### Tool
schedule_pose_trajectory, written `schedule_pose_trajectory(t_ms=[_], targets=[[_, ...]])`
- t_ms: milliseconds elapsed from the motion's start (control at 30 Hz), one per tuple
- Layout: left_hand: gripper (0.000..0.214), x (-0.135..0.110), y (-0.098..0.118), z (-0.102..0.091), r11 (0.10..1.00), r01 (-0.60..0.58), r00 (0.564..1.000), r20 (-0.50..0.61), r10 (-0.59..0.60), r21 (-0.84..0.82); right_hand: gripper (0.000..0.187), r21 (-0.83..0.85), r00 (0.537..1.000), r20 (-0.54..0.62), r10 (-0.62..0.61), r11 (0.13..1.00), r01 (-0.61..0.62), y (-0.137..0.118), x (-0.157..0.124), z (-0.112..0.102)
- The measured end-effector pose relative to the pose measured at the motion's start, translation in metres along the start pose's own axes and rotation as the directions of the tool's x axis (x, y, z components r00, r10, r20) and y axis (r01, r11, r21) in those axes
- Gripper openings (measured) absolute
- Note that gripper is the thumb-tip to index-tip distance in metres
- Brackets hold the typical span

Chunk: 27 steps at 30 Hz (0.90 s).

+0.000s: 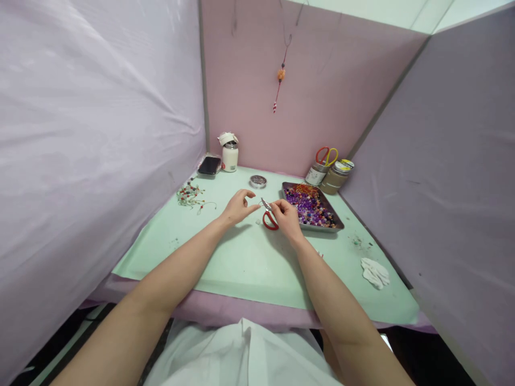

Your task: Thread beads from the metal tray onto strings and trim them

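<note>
My right hand (285, 215) grips a pair of red-handled scissors (270, 221), one red loop showing below the fingers and the metal tips pointing away to the left. Facing it, my left hand (238, 206) has its thumb and fingers apart, with one fingertip close to the scissor tips. Whether a fine thread or tiny piece lies at that fingertip is too small to tell. Just below the hands, a small pale bit (258, 221) lies on the green table cover (241, 268).
Right of my hands is a metal tray (322, 229) of purple beads. Behind stand a round tin (258, 182), white bottle (230, 156), phone (210, 165), scissors pot (316, 174) and jar (336, 178). Beaded strings (191, 195) lie left, a white glove (375, 273) right. A beaded pendant (280, 75) hangs behind.
</note>
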<state>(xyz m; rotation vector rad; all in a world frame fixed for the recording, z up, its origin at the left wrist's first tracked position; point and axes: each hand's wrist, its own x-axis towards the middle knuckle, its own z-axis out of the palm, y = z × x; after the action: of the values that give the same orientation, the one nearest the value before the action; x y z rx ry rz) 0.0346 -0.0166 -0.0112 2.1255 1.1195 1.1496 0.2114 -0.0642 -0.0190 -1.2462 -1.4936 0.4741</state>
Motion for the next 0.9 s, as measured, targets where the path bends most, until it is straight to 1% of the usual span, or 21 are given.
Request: schedule_pose_trajectory(t_ms=[33,67,100,133,200,267,300,367,433,600,733,800,900], targets=[[0.023,-0.001,0.006,-0.001,0.999,-0.039,0.998,-0.059,0.038,-0.011,0.026,-0.004,1.0,0.003,-0.001,1.0,0.001,0.0,0.0,0.0],[0.02,-0.002,0.011,0.0,0.996,-0.087,0.993,-0.086,0.084,-0.035,0.025,-0.009,1.0,0.01,-0.004,1.0,0.004,0.0,0.0,0.001],[0.022,-0.004,0.016,0.002,0.99,-0.122,0.99,-0.073,0.117,-0.071,0.025,-0.018,1.0,0.02,-0.007,1.0,0.007,0.001,-0.001,0.001],[0.026,-0.006,0.02,0.007,0.984,-0.131,0.991,-0.032,0.128,-0.118,0.025,-0.026,1.0,0.029,-0.008,1.0,0.008,0.001,-0.001,0.002],[0.034,-0.011,0.026,0.019,0.974,-0.075,0.992,0.087,0.096,-0.216,0.025,-0.029,0.999,0.054,-0.004,1.0,0.006,0.002,-0.002,0.003],[0.041,-0.015,0.028,0.03,0.957,0.026,0.984,0.177,0.027,-0.29,0.025,-0.014,0.997,0.076,0.002,1.0,-0.001,0.004,-0.002,0.004],[0.044,-0.016,0.028,0.035,0.949,0.063,0.983,0.182,-0.006,-0.308,0.026,-0.003,0.997,0.083,0.002,1.0,-0.002,0.005,-0.003,0.005],[0.047,-0.017,0.027,0.039,0.941,0.099,0.984,0.172,-0.045,-0.324,0.026,0.01,0.996,0.093,0.004,1.0,-0.005,0.005,-0.003,0.005],[0.046,-0.017,0.026,0.039,0.942,0.108,0.987,0.15,-0.062,-0.318,0.027,0.013,0.995,0.096,0.01,1.0,-0.011,0.005,-0.003,0.006],[0.036,-0.014,0.018,0.035,0.957,0.138,0.988,0.098,-0.117,-0.257,0.03,0.001,0.995,0.099,0.017,1.0,-0.017,0.001,-0.004,0.006],[0.028,-0.011,0.013,0.033,0.979,0.114,0.993,0.063,-0.105,-0.171,0.029,-0.002,0.995,0.097,0.008,1.0,-0.008,-0.001,-0.005,0.006],[0.025,-0.01,0.014,0.031,0.986,0.102,0.994,0.063,-0.094,-0.129,0.029,-0.011,0.995,0.099,0.009,1.0,-0.008,-0.001,-0.005,0.006],[0.022,-0.009,0.016,0.026,0.991,0.114,0.992,0.07,-0.109,-0.066,0.03,-0.029,0.995,0.103,0.009,1.0,-0.006,-0.002,-0.005,0.006]])
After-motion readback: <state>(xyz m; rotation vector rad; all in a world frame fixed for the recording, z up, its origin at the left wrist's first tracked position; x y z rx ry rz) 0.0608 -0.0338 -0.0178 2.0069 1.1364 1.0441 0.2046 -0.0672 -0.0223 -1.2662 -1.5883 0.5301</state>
